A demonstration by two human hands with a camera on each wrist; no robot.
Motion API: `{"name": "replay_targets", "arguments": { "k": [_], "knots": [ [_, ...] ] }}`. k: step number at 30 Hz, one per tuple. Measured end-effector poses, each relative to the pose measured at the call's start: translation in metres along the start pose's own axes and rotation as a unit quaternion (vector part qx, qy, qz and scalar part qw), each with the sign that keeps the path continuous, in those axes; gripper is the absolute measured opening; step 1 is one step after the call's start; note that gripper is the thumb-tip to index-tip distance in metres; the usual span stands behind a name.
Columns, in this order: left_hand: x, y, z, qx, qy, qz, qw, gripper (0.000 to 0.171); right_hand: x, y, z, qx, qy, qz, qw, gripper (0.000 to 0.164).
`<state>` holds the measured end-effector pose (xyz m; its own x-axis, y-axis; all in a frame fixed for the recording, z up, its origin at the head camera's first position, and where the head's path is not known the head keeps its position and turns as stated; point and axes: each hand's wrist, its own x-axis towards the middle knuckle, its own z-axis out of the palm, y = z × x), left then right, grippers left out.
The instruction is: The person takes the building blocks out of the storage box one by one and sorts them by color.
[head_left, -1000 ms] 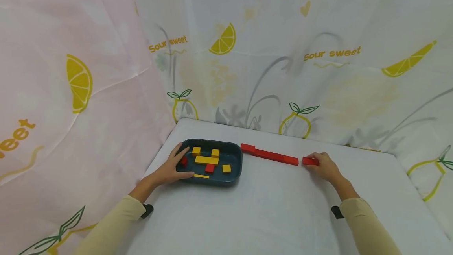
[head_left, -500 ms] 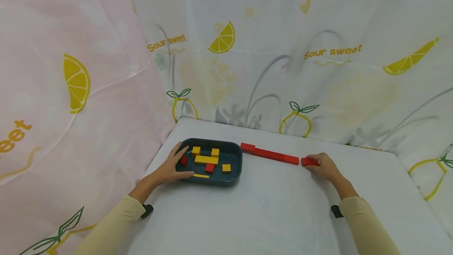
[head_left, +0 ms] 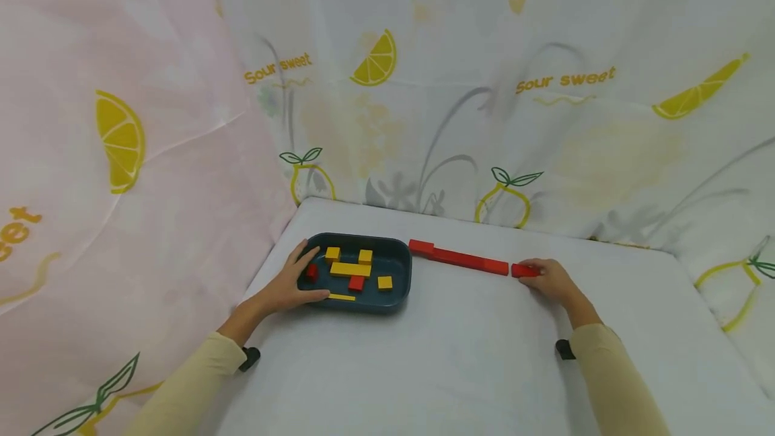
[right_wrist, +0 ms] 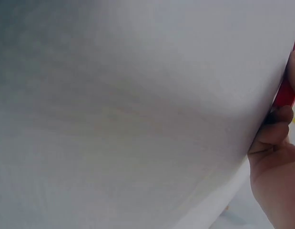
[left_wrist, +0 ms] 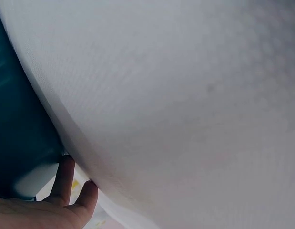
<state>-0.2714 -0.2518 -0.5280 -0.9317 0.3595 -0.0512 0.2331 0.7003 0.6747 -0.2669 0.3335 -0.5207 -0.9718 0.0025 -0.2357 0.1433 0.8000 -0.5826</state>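
Note:
A dark blue tray (head_left: 409, 274) stands left of centre in the head view. My left hand (head_left: 289, 288) holds its left end, fingers over the rim and thumb at the near side. Blue tray wall (left_wrist: 23, 109) and fingertips against it show in the left wrist view. To the tray's right runs a line of red blocks (head_left: 463, 259), with a higher red block (head_left: 420, 247) at its left end. My right hand (head_left: 554, 282) pinches a red block (head_left: 522, 270) just beyond the line's right end, a narrow gap between them. Fingers partly hide this block (right_wrist: 284, 95) in the right wrist view.
Inside the tray lie several yellow blocks (head_left: 351, 270), a thin yellow strip (head_left: 342, 297) and red blocks (head_left: 356, 283). A white cloth covers the table (head_left: 424, 369). Lemon-printed curtains (head_left: 448, 86) rise behind and at the left.
The right hand has moved the red block slightly left, narrowing the gap to the line. The left hand keeps its place on the tray. The head view has shifted a little.

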Motion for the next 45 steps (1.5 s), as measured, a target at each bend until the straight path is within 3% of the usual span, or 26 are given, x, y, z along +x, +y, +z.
{"name": "replay_targets", "arguments": {
  "k": [11,30,39,45],
  "knots": [
    [-0.004,-0.004,-0.005,-0.003,0.006,0.005,1.0000,0.105,0.005,-0.016,0.004,0.062,-0.017,0.046,0.997,0.051],
    [0.001,-0.001,-0.001,-0.008,0.004,0.012,0.9999,0.104,0.007,-0.010,0.003,0.052,-0.017,0.074,0.996,0.054],
    [0.003,-0.002,0.000,0.004,0.004,0.017,0.9998,0.107,0.007,-0.008,0.003,0.038,-0.014,0.046,0.998,0.051],
    [0.003,-0.002,0.001,0.004,0.004,0.020,0.9998,0.105,0.008,-0.006,0.003,0.039,-0.023,0.055,0.997,0.052]
  ]
}}
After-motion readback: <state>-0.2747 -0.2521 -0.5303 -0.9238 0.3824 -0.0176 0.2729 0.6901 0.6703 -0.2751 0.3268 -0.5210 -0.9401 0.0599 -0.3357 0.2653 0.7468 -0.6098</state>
